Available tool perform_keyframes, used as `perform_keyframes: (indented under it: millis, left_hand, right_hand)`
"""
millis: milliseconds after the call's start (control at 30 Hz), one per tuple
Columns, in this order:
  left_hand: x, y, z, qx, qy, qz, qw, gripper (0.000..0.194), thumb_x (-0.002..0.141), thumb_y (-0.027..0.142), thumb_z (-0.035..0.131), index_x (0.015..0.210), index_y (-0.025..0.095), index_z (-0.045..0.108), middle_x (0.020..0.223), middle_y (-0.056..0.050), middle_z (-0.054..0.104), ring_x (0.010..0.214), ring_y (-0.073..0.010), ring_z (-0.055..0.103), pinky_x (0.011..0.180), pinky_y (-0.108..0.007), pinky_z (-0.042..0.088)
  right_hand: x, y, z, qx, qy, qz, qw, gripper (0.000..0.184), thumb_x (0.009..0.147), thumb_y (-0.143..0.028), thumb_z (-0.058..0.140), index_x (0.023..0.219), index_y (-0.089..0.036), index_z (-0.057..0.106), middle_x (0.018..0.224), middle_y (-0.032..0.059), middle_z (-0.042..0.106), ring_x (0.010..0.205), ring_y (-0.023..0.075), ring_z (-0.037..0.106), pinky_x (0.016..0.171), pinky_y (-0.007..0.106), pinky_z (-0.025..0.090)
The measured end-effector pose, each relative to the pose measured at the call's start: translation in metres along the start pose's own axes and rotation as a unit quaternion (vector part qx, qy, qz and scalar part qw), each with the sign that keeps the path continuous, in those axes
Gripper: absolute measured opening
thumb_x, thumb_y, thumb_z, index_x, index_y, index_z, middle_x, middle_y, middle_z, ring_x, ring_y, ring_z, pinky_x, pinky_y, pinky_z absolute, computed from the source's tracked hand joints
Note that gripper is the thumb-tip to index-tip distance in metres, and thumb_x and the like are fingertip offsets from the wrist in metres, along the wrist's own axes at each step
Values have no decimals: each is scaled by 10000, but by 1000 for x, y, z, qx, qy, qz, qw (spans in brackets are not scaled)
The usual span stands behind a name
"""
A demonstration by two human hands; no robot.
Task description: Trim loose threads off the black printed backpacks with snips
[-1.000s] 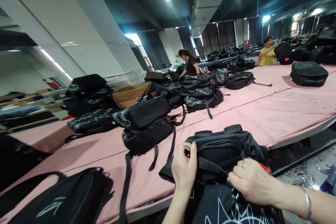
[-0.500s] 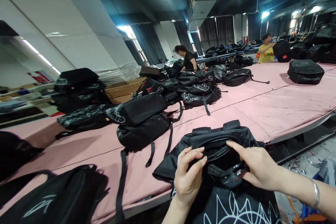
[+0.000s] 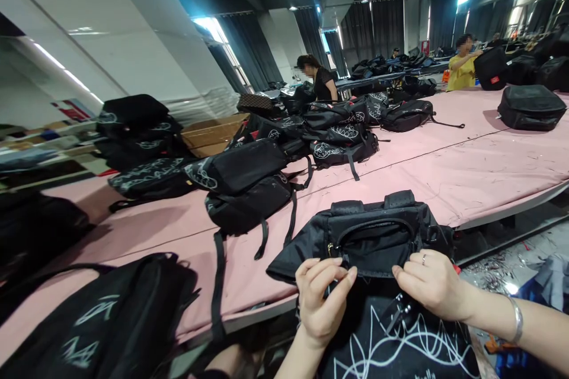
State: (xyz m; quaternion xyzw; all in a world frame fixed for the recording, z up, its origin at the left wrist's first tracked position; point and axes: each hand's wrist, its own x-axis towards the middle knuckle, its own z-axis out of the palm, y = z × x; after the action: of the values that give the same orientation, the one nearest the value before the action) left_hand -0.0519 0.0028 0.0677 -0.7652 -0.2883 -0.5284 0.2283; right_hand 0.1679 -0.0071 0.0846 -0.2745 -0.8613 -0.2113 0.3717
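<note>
A: Starting with the head view, where's the backpack [image 3: 371, 299]?

B: At the near edge of the pink tabletop [image 3: 462, 177]. Its top lies towards the tabletop, and the front panel with the white line drawing slopes down towards the person.

A: And the fingers?

B: On the left hand [image 3: 320, 302], thumb and fingertips are pinched on the near lip of the open pocket [image 3: 376, 243]. On the right hand [image 3: 433, 284], they're curled in and clamped near the other end of that lip. The pocket gapes between them.

A: What could go wrong?

B: I'd worry about slipping. Much of the bag seems to overhang the edge, so if both grips eased, its weight could drag it down. I can't tell whether a lap bears any of it.

A: Anything smaller?

B: Uneven pulling might strain the lip's seam or skew the zip. The small metal piece [image 3: 330, 247] by the pocket's left end could catch on the cloth, and the dark hardware [image 3: 399, 309] dangling below the lip could snag or scratch the drawing.

A: The bracelet [image 3: 518, 320]?

B: Less likely; it's well back on the wrist. The ring [image 3: 424, 259] sits closer to the fabric, so it could catch a thread.
</note>
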Motion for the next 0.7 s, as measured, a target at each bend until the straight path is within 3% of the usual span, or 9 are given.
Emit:
perform_keyframes:
  millis: [100,200,267,367,433,500,567,633,700]
  left_hand:
    - [19,3,-3,0,-83,9,997,296,679,-16,594,886,196,589,858,-28,628,935,-201,565,872,-436,402]
    - [49,11,-7,-35,-262,5,964,354,699,69,509,1034,180,546,1008,-81,632,994,-223,553,910,-429,391]
    - [71,18,-8,-28,-373,-10,927,380,674,132,488,1045,184,556,1030,-103,627,904,-233,585,820,-403,443]
    - [97,23,2,22,-480,-25,876,270,645,227,511,887,172,619,835,-124,658,712,-264,601,663,-407,462]
    - [108,16,13,13,-522,-19,852,207,659,261,512,794,166,637,697,-113,653,647,-266,598,624,-398,460]
    - [111,0,26,-37,-514,-27,857,236,696,252,486,846,170,648,717,-97,667,693,-253,612,657,-374,470]
    - [100,-23,39,-92,-431,-74,895,336,738,233,456,1034,180,606,921,-91,674,867,-234,606,787,-367,463]
    - [75,-50,49,-111,-314,-161,929,420,780,263,441,1189,191,508,1187,-93,578,1095,-226,514,954,-394,378]
    - [36,-75,54,-77,-257,-294,917,451,808,291,426,1244,180,457,1314,-104,475,1228,-227,400,1036,-417,283]
  right_hand:
    - [3,0,-1,2,-14,-6,1000,288,853,-77,479,578,-164,490,514,-25,447,510,113,374,512,277,236]
    - [5,-1,-1,9,-26,-15,999,294,853,-69,468,577,-167,494,525,-18,460,514,118,386,514,281,248]
    - [5,-2,0,22,-29,-33,999,294,854,-70,461,580,-169,501,528,-15,467,515,120,398,513,281,255]
    - [3,2,1,48,-33,-55,997,282,859,-82,455,598,-168,517,517,-15,476,506,118,419,509,275,272]
    - [1,9,2,71,-29,-24,997,191,868,-111,457,728,-156,579,567,-1,536,541,122,476,533,264,324]
    - [-1,21,4,105,-20,67,992,157,876,-158,466,971,-133,589,654,17,596,591,120,534,577,243,384]
    - [-8,36,9,137,-11,187,973,293,875,-224,478,1148,-125,523,660,7,599,569,108,544,578,216,412]
    - [-21,54,16,152,-24,286,946,313,858,-296,492,1127,-146,546,591,-18,563,507,105,516,537,209,407]
    - [-43,72,26,160,-68,354,919,244,824,-343,504,961,-177,620,579,-16,568,507,115,521,528,215,404]
